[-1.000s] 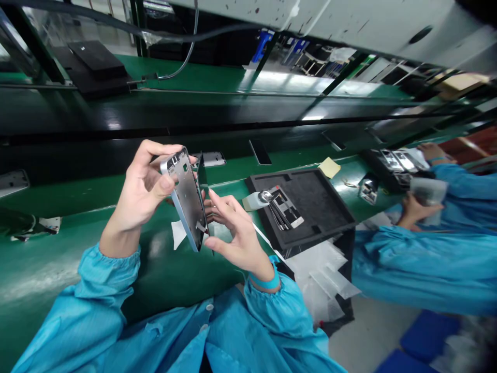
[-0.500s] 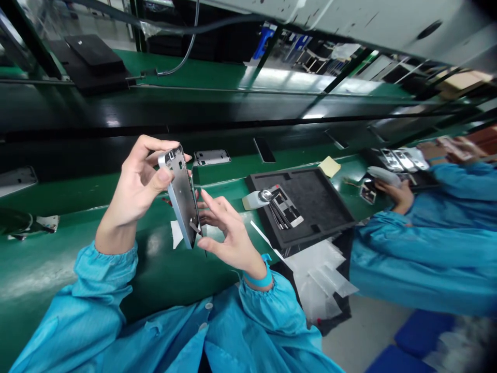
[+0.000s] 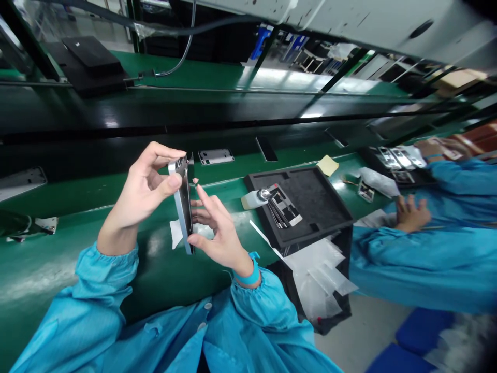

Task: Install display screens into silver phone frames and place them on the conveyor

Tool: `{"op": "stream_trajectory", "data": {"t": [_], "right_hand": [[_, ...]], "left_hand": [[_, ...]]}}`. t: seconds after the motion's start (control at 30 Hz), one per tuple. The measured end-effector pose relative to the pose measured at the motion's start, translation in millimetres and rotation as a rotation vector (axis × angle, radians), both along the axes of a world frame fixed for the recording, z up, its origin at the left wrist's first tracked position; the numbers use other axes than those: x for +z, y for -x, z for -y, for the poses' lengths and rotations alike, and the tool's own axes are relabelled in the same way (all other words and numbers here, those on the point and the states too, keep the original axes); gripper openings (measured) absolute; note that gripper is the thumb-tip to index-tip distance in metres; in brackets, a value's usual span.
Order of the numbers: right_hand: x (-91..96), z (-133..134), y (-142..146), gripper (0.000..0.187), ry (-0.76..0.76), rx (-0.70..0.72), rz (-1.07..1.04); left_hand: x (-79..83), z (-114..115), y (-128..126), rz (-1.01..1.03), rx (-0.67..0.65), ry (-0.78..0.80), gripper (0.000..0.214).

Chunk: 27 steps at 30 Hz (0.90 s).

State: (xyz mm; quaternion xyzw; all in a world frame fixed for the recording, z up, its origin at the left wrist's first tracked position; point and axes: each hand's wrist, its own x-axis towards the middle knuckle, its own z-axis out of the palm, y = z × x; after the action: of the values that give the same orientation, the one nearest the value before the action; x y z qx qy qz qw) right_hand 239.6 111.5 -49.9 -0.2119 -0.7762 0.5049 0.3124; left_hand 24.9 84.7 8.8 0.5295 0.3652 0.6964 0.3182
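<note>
We see the phone frame [image 3: 184, 207] almost edge-on, so its inner face is hard to make out, and the co-worker's hand [image 3: 410, 217] at the right is blurred. Our green bench [image 3: 58, 259] runs beside a dark conveyor [image 3: 116, 150] carrying another frame [image 3: 216, 156], with a black tray [image 3: 310, 202] holding tools and clear bags [image 3: 318, 280] to our right. Our left hand [image 3: 145, 191] pinches the frame's top end, upright above the bench, while our right hand [image 3: 215, 230] has fingers spread, thumb pressing its lower edge.
</note>
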Motion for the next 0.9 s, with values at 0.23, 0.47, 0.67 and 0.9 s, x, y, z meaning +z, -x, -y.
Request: {"op": "stream_trajectory", "data": {"t": [0.23, 0.47, 0.67, 0.9], "right_hand": [[-5.6, -3.0, 11.5, 0.109, 0.034, -0.037, -0.086], [-9.3, -14.7, 18.9, 0.095, -0.067, -0.044, -0.107], [-6.7, -15.9, 20.1, 0.072, -0.303, -0.124, -0.032], [26.6, -18.5, 9.8, 0.088, -0.074, -0.335, -0.165]], "left_hand": [[5.2, -2.0, -8.9, 0.013, 0.074, 0.043, 0.042], [4.5, 3.5, -8.6, 0.080, 0.018, 0.089, 0.049], [-1.5, -3.4, -39.2, 0.277, -0.002, 0.076, 0.052], [-4.1, -7.3, -53.4, 0.429, -0.225, 0.269, 0.075]]}}
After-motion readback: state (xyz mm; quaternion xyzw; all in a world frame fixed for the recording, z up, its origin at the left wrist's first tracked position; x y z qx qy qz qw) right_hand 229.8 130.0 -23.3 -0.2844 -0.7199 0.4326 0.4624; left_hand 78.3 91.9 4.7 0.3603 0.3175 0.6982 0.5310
